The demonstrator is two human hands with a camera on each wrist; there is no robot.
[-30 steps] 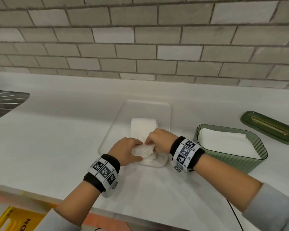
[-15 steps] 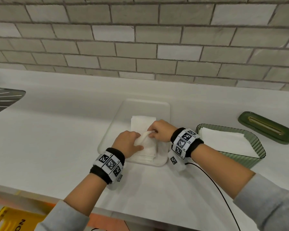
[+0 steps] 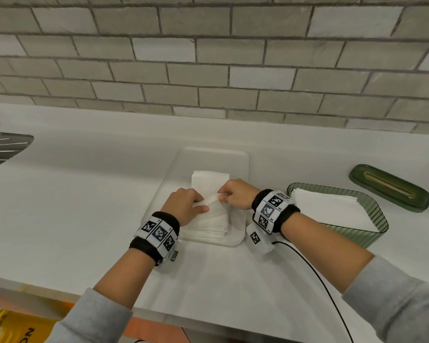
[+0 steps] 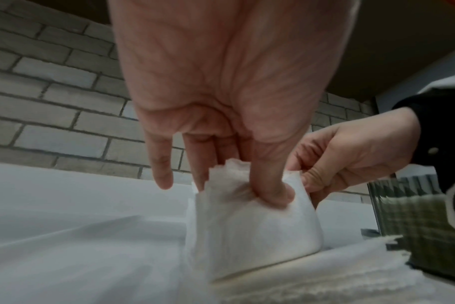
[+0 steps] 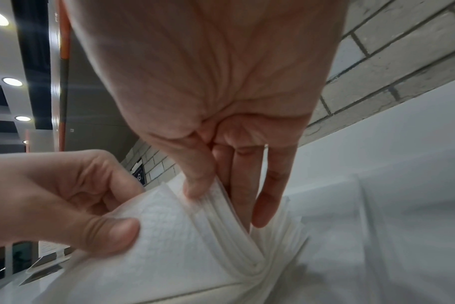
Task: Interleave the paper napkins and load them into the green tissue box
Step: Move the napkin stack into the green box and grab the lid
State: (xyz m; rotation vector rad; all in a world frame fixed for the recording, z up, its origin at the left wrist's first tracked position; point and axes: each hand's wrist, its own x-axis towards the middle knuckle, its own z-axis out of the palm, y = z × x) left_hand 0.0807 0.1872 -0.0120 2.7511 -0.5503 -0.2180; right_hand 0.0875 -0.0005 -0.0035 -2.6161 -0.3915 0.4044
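Both grips pinching one lifted napkin fold: left hand [image 3: 183, 206], right hand [image 3: 235, 194] | napkins [image 3: 209, 216] stacked on tray [image 3: 213, 154], mid-desk | green box [image 3: 372, 219] right, partly loaded | lid [image 3: 389, 188] off | interleaving unfinished, I'd say

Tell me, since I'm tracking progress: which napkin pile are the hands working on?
The stack on the clear tray, pinched by left hand and right hand; the green box's napkins lie untouched.
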